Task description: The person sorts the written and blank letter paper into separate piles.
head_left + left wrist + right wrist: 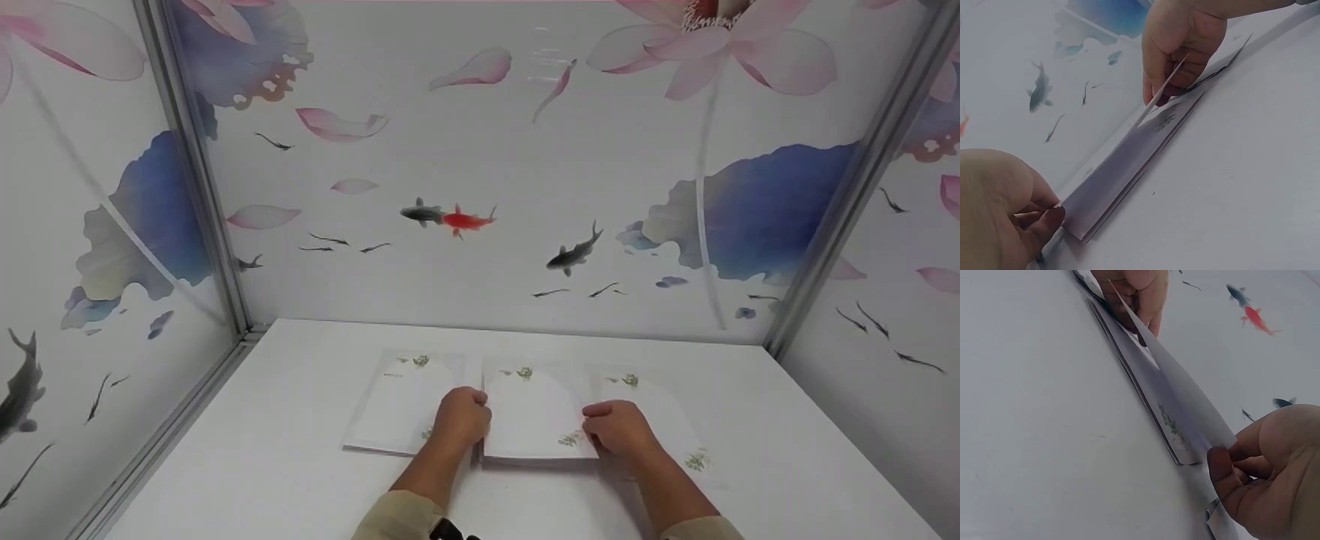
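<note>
A white printed sheet of paper (pixel 529 409) with small green plant motifs is held by its two sides over the middle paper stack (pixel 540 463). My left hand (pixel 462 418) pinches the left edge, and my right hand (pixel 621 429) pinches the right edge between thumb and fingers. In the right wrist view the sheet (pixel 1193 391) stands tilted, its near edge raised off the printed paper (pixel 1145 377) below. To the left lies another paper stack (pixel 386 420), partly behind my left hand. Similar printed paper (pixel 671 420) lies on the right, partly covered by my right hand and forearm.
All the paper lies on a white table (pixel 285 390). A white back panel (pixel 465 285) printed with fish, petals and lotus leaves rises behind it. Side panels with metal corner posts (pixel 206 195) enclose the table left and right.
</note>
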A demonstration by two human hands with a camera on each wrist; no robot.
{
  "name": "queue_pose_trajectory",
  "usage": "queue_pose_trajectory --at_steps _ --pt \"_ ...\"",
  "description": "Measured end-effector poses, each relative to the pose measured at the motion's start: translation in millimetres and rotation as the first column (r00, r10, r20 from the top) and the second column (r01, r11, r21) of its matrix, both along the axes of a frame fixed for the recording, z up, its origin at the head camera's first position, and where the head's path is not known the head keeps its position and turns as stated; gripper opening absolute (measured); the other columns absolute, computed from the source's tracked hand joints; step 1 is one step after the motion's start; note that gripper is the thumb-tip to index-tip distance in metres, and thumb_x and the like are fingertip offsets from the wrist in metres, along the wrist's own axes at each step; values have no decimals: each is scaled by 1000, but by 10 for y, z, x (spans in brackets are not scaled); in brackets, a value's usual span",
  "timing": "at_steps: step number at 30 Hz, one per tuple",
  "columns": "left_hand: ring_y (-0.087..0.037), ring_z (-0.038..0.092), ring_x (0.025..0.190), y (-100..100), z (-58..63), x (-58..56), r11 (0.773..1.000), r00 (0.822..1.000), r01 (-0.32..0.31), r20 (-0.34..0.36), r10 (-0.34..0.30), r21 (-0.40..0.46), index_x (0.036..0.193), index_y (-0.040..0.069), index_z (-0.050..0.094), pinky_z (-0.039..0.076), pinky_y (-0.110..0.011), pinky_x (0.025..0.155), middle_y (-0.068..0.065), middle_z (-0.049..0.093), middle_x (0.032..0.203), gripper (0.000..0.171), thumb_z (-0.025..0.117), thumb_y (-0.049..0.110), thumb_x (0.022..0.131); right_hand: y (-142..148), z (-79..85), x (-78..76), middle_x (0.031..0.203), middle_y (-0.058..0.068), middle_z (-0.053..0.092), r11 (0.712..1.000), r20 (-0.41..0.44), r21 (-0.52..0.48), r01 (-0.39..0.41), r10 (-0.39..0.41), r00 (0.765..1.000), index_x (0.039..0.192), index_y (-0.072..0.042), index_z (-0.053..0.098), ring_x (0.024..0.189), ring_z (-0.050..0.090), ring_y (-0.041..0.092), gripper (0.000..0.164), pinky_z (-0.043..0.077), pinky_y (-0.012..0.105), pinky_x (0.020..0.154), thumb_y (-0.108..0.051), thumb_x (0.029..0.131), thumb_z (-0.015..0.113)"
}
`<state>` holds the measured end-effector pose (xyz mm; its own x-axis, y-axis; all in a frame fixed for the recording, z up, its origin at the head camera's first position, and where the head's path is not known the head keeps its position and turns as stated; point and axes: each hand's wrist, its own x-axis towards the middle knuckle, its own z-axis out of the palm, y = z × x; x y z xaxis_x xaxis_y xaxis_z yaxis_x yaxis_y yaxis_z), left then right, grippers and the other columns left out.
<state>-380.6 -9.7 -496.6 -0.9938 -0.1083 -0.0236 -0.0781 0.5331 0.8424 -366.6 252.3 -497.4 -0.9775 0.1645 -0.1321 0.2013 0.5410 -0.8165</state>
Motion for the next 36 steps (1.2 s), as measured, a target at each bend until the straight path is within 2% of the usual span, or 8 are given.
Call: queue_pose_trajectory --at_steps 4,8,15,21,24,27,31,36 --pt "-39 62 139 29 5 -3 999 1000 -10 -8 11 53 127 5 75 50 -54 117 -16 72 135 31 63 9 99 27 27 10 132 21 71 999 -23 -38 7 -8 1000 129 -2 75 116 68 29 32 61 38 92 -13 99 67" --pt "-39 58 144 84 23 4 995 1000 -15 -14 16 96 130 7 74 48 -56 119 -15 70 141 33 61 9 99 85 59 14 138 23 68 996 -29 -89 15 -18 999 134 -2 72 116 68 28 35 62 35 92 -12 102 65" --pt "-25 72 118 327 -3 8 981 997 9 -77 6 193 134 10 73 60 -44 102 -10 74 132 35 62 12 100 339 157 48 133 19 68 981 -1 -186 48 -49 999 141 0 67 105 67 20 40 58 25 80 -10 103 64" --pt "-15 69 108 590 -15 89 970 991 61 -131 -31 234 135 11 73 60 -37 94 -8 75 130 37 62 10 100 707 159 77 143 22 63 977 35 -199 73 -67 997 146 -1 63 108 66 19 43 58 23 82 -13 105 64" --pt "-12 67 102 759 -28 137 963 991 89 -122 -60 254 134 13 74 60 -32 88 -5 76 122 36 63 10 100 931 148 123 151 24 58 974 59 -209 91 -80 995 148 -2 61 108 66 18 46 58 25 82 -16 105 65" --pt "-10 66 100 936 -32 199 948 992 115 -77 -97 296 135 15 73 60 -29 84 -1 74 112 36 65 10 100 1149 134 175 156 26 53 965 82 -241 108 -91 992 151 -1 58 105 67 16 49 60 27 81 -16 105 66" --pt "-11 65 98 1180 -19 283 928 989 146 -46 -139 343 136 17 72 61 -29 84 4 70 106 40 70 7 98 1427 141 246 149 24 60 945 85 -305 117 -95 992 153 2 53 99 69 12 54 63 28 81 -15 105 68" --pt "-13 64 102 1449 7 374 906 984 172 -19 -179 387 138 19 71 62 -36 93 5 68 106 44 72 5 96 1723 205 307 127 5 72 927 87 -352 128 -104 991 154 3 53 95 71 8 58 63 26 82 -17 103 72"
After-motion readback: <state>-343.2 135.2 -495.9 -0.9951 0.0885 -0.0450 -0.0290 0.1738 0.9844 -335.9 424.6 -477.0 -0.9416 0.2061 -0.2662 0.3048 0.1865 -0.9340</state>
